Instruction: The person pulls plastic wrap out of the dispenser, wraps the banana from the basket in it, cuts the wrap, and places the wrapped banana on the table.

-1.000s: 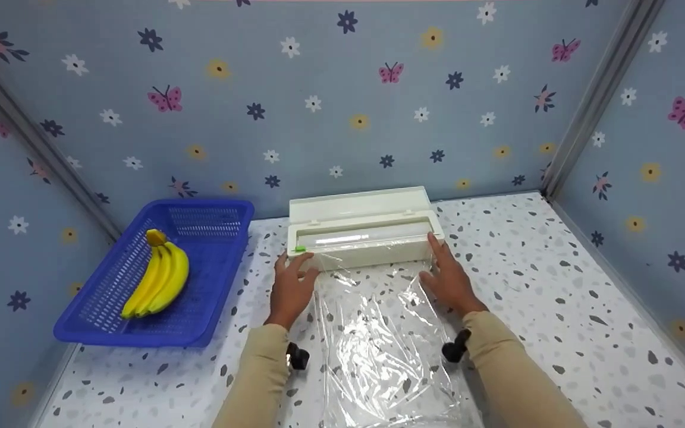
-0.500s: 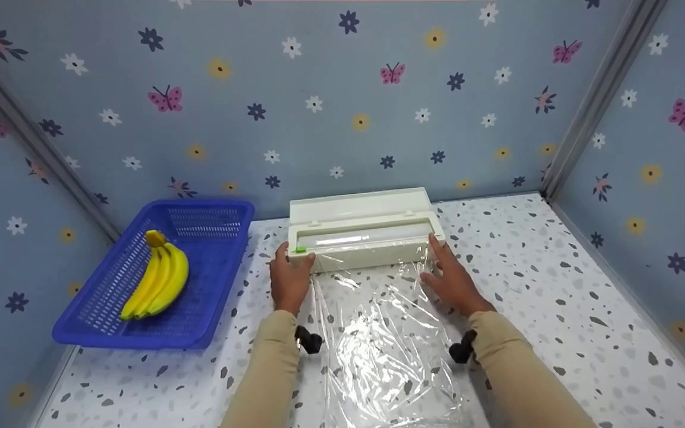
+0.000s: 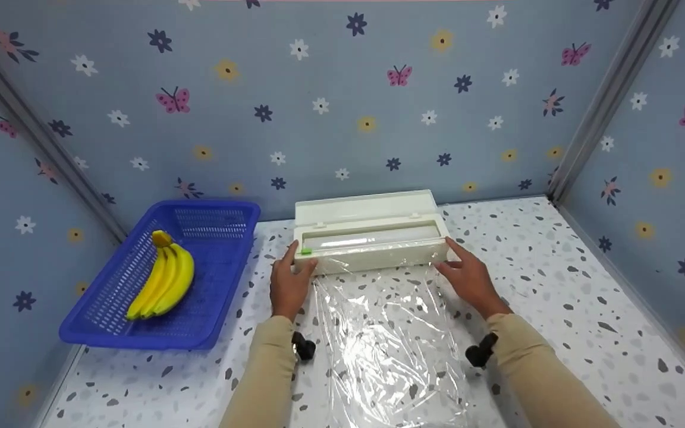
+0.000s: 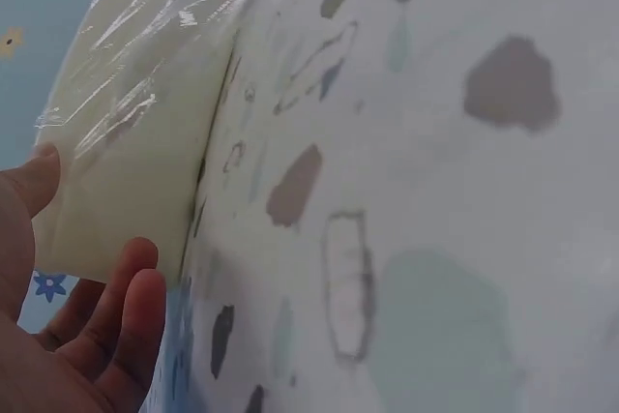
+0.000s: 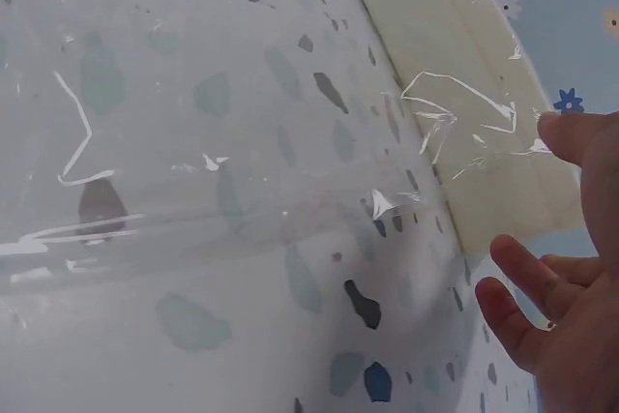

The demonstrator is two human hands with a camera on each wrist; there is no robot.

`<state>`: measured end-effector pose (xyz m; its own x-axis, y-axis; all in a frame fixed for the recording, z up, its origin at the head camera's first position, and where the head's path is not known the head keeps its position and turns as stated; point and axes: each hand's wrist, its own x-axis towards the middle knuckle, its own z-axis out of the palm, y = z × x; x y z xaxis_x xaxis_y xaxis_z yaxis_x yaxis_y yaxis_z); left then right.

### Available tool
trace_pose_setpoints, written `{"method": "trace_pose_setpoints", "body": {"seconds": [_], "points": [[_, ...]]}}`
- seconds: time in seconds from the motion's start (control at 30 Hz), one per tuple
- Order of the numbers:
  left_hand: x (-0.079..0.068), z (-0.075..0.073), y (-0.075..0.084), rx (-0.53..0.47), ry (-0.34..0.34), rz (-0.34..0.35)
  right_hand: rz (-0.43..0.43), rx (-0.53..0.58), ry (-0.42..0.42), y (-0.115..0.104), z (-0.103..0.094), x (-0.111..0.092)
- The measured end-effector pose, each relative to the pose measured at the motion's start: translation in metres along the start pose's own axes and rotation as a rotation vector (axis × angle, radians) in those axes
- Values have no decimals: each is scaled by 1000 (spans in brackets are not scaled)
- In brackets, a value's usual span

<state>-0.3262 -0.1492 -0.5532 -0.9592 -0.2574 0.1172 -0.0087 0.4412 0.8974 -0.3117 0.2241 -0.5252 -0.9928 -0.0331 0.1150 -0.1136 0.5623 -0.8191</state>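
Observation:
An off-white cling film dispenser point(image 3: 378, 258) sits at the back of the speckled tabletop, its lid point(image 3: 366, 205) tipped back and the roll point(image 3: 372, 238) visible inside. Clear cling film point(image 3: 390, 351) runs from its front edge toward the person, creased and shiny. My left hand point(image 3: 288, 285) holds the left end, thumb on the front face and the other fingers round the corner. At the opposite end my right hand point(image 3: 472, 282) holds the right corner, thumb at the front and index finger at the side. A small green piece point(image 3: 306, 251) shows at the left of the front edge.
Left of the dispenser stands a blue plastic basket point(image 3: 140, 342) with a bunch of bananas point(image 3: 167, 279) in it. A blue patterned wall point(image 3: 342, 89) rises right behind the dispenser, with side panels left and right.
The left fingers have shifted from the front edge to round the left corner. The right index finger has slid from the top edge to the right corner. The dispenser stays in place.

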Motion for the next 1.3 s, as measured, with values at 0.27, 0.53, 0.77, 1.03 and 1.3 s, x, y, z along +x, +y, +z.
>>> {"method": "trace_pose_setpoints", "body": {"seconds": [0.27, 0.53, 0.77, 1.03, 1.3], "points": [[6, 4, -11, -3, 6, 17, -203, -209, 271, -38, 13, 5], [8, 5, -3, 113, -29, 40, -388, -307, 165, -90, 55, 11], [10, 5, 1, 150, -97, 104, -487, -263, 45, -118, 100, 22], [9, -4, -6, 96, -128, 69, -656, -369, -13, -135, 142, 31], [7, -6, -8, 89, -128, 38, -810, -498, 36, -138, 175, 36]]}}
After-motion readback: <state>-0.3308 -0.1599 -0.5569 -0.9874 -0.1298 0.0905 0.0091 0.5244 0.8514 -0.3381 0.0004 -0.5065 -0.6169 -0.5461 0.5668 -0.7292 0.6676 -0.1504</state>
